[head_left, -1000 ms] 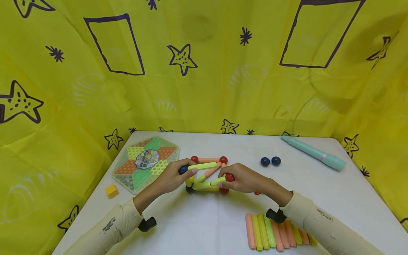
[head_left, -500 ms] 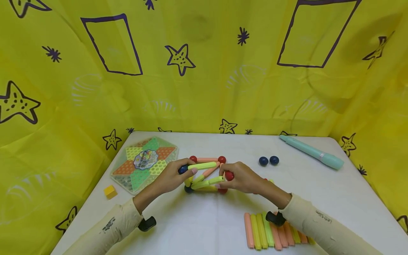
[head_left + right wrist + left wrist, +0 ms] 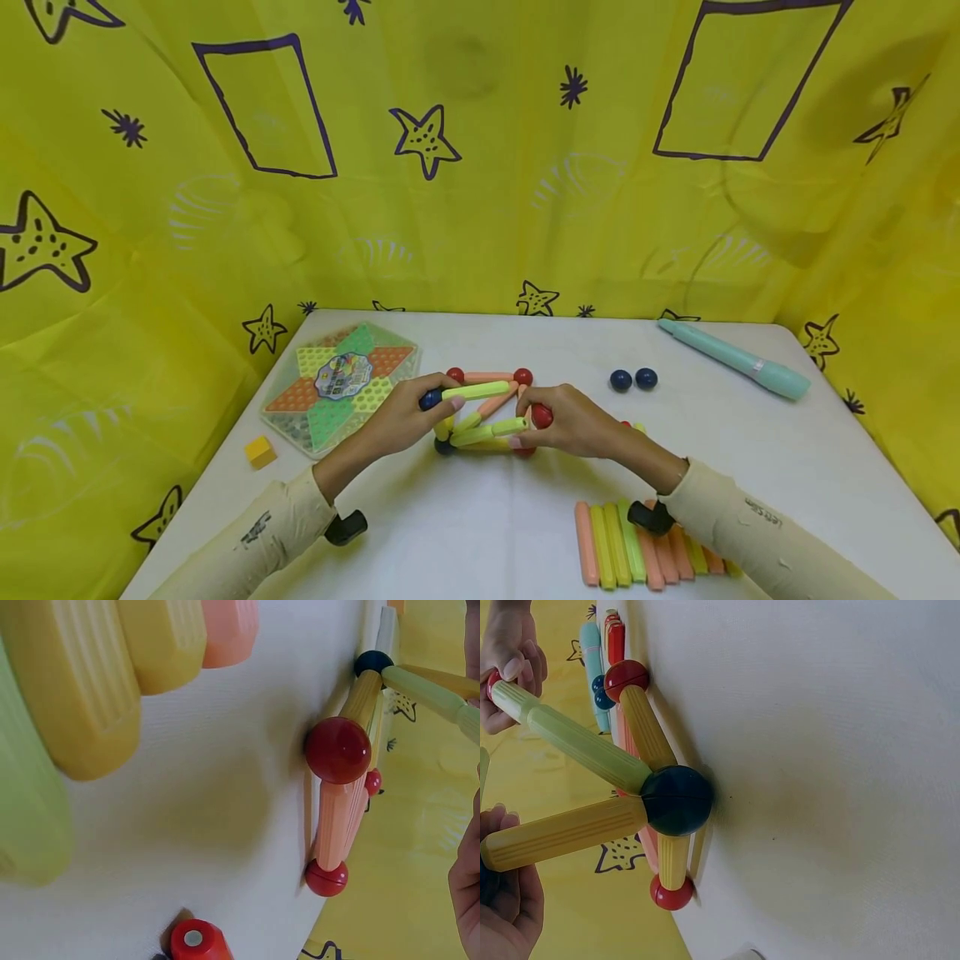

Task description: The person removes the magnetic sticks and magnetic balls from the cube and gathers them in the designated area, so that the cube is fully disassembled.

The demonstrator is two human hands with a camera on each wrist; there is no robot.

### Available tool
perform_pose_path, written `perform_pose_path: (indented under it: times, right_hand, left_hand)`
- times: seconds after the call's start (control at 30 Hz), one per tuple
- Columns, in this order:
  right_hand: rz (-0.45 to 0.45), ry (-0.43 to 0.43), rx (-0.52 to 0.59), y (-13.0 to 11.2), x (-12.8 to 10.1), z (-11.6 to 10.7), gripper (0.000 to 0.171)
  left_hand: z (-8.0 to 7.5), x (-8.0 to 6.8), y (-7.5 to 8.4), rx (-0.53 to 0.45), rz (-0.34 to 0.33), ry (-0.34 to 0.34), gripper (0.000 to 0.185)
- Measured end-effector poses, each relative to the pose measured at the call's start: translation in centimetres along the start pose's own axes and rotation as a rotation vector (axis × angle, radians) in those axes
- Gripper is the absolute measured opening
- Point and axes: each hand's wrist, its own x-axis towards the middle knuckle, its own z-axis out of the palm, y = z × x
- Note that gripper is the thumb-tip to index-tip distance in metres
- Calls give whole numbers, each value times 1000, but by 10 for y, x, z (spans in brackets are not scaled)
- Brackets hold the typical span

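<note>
A frame of sticks and balls point(image 3: 483, 410) stands mid-table, with red balls point(image 3: 522, 377) at its far corners. My left hand point(image 3: 438, 402) pinches a dark blue ball point(image 3: 430, 399) that carries a light green stick point(image 3: 477, 390), raised over the frame's left side. My right hand point(image 3: 528, 419) grips a red ball point(image 3: 542, 415) on the end of another green stick point(image 3: 491, 431). The left wrist view shows that stick point(image 3: 570, 742) slanting down to a dark blue corner ball point(image 3: 676, 800) resting on the table. Under my right hand, a red corner ball point(image 3: 337, 748) joins an orange stick point(image 3: 337, 817).
Several loose orange, yellow and green sticks point(image 3: 622, 554) lie in a row by my right wrist. Two dark blue balls point(image 3: 633, 380) and a teal pen point(image 3: 738, 361) sit at the back right. A checkers board point(image 3: 341, 383) and a small yellow cube point(image 3: 260, 451) are on the left.
Both hands keep the same grips in almost the same place; the right hand with its red ball has only shifted a little.
</note>
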Motion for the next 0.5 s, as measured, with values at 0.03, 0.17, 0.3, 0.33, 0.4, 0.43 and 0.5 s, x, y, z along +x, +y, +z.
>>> perform_pose_path:
  times: [0.03, 0.17, 0.3, 0.33, 0.4, 0.43, 0.5]
  right_hand:
    - [7, -3, 6, 0, -1, 0, 27]
    - [34, -11, 21, 1, -3, -1, 29]
    - [42, -20, 28, 4, -5, -2, 31]
    - [43, -26, 33, 5, -6, -3, 32]
    - [44, -49, 56, 7, -8, -6, 34]
    - [49, -65, 69, 8, -10, -8, 35]
    - [79, -107, 112, 9, -14, -12, 36]
  left_hand:
    - [0, 0, 0, 0, 1, 0, 18]
    - [0, 0, 0, 1, 1, 0, 19]
    - [0, 0, -1, 4, -4, 3, 18]
    - [0, 0, -1, 4, -4, 2, 18]
    - [0, 0, -1, 1, -6, 0, 19]
    - [0, 0, -1, -3, -6, -2, 19]
    - [0, 0, -1, -10, -6, -6, 19]
